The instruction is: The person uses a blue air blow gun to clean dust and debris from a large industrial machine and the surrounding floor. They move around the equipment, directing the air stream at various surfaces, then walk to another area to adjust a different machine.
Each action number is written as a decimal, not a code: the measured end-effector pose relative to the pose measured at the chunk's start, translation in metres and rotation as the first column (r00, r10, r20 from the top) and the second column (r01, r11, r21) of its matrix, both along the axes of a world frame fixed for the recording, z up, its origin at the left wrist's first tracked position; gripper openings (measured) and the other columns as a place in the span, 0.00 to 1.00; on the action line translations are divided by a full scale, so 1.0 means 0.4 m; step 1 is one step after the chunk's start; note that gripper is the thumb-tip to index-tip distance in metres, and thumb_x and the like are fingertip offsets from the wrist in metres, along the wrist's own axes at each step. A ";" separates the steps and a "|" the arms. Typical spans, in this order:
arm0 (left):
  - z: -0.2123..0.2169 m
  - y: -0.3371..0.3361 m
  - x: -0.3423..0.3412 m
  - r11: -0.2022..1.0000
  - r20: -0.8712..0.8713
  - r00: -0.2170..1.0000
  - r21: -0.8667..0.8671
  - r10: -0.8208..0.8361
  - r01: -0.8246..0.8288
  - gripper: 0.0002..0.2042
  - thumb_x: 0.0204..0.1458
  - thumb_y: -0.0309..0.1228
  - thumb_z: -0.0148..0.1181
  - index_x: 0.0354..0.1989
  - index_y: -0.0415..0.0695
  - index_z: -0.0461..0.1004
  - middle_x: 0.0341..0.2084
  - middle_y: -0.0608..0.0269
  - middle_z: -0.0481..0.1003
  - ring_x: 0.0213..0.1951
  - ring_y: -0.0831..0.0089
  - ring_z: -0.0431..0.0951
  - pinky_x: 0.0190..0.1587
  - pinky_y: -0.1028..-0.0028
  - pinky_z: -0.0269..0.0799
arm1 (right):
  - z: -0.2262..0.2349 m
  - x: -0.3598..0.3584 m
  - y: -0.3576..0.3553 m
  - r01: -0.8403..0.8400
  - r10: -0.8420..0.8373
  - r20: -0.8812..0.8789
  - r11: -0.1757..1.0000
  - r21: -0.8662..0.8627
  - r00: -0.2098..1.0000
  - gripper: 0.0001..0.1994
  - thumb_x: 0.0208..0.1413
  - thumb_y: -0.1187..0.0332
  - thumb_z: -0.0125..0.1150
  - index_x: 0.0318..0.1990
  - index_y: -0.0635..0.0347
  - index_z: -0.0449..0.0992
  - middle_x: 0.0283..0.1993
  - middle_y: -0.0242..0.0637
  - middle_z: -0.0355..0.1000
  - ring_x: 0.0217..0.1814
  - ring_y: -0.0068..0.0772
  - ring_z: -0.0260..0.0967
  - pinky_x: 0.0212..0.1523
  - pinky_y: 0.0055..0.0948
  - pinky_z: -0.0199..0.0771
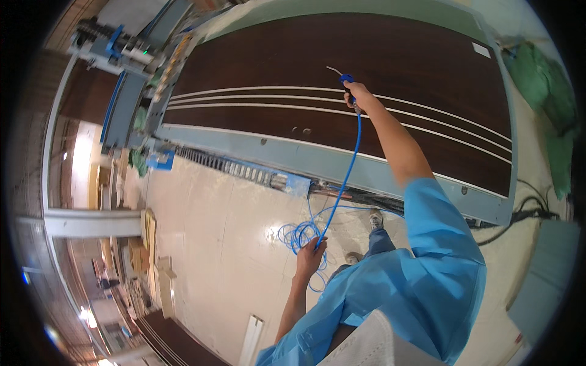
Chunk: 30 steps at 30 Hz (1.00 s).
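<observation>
Stretched out over a large dark brown panel [256,58], my right hand [360,96] grips a blue air blow gun [347,78]. Its thin, bent metal nozzle points toward the far left. From the gun's base a blue air hose [350,165] runs down to my left hand [310,255], which is closed around it at waist height. More of the hose hangs in loose coils [299,236] beside that hand. Three long pale lines cross the panel below the gun.
The panel lies on a grey-blue machine bed [287,146] with a cable chain [226,165] along its near side. Machine heads [131,52] stand at the far left. Black cables [525,213] and green cloth [540,79] are on the right. A white strip [251,338] lies on the floor.
</observation>
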State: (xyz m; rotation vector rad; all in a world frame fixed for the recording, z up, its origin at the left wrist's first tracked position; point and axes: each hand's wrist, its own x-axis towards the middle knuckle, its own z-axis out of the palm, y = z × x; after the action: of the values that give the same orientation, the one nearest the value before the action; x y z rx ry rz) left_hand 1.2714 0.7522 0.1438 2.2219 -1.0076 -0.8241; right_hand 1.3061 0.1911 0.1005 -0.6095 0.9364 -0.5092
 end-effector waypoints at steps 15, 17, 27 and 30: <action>-0.053 0.379 -0.339 0.969 -0.112 0.962 -0.042 -0.248 0.245 0.15 0.56 0.47 0.62 0.38 0.48 0.79 0.29 0.57 0.81 0.35 0.56 0.82 0.35 0.61 0.75 | -0.039 -0.973 0.712 0.000 -0.055 -0.213 0.969 -0.249 0.976 0.16 0.64 0.51 0.61 0.35 0.52 0.66 0.18 0.26 0.61 0.19 0.22 0.61 0.21 0.27 0.58; -0.090 0.460 -0.421 0.946 -0.139 0.936 -0.045 -0.324 0.321 0.13 0.54 0.45 0.65 0.38 0.49 0.80 0.29 0.58 0.82 0.36 0.57 0.83 0.37 0.62 0.76 | -0.012 -1.189 0.870 0.101 -0.143 -0.297 0.983 -0.153 0.944 0.17 0.64 0.50 0.60 0.37 0.51 0.66 0.17 0.25 0.61 0.18 0.22 0.60 0.22 0.26 0.60; -0.415 0.952 -0.566 0.881 0.109 0.885 0.206 -0.453 0.425 0.04 0.46 0.33 0.66 0.29 0.50 0.83 0.36 0.62 0.81 0.49 0.59 0.77 0.52 0.56 0.70 | 0.300 -1.672 1.336 -0.304 0.121 -0.737 0.945 -0.120 0.665 0.26 0.62 0.36 0.53 0.34 0.52 0.70 0.14 0.29 0.62 0.13 0.23 0.62 0.17 0.24 0.62; -0.498 1.054 -0.644 0.917 0.180 0.923 0.285 -0.339 0.280 0.09 0.50 0.37 0.66 0.38 0.50 0.81 0.57 0.55 0.71 0.60 0.49 0.68 0.59 0.46 0.63 | 0.392 -1.624 1.440 -0.809 0.681 -0.564 0.586 0.036 0.468 0.26 0.65 0.42 0.53 0.36 0.60 0.74 0.16 0.32 0.67 0.15 0.22 0.65 0.19 0.23 0.64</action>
State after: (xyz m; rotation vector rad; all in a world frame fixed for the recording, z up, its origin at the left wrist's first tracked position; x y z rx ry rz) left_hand 1.0137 1.1738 -0.0553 2.4506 -1.4697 -0.8919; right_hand 0.6563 0.7671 0.2572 -1.3600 1.0017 0.4129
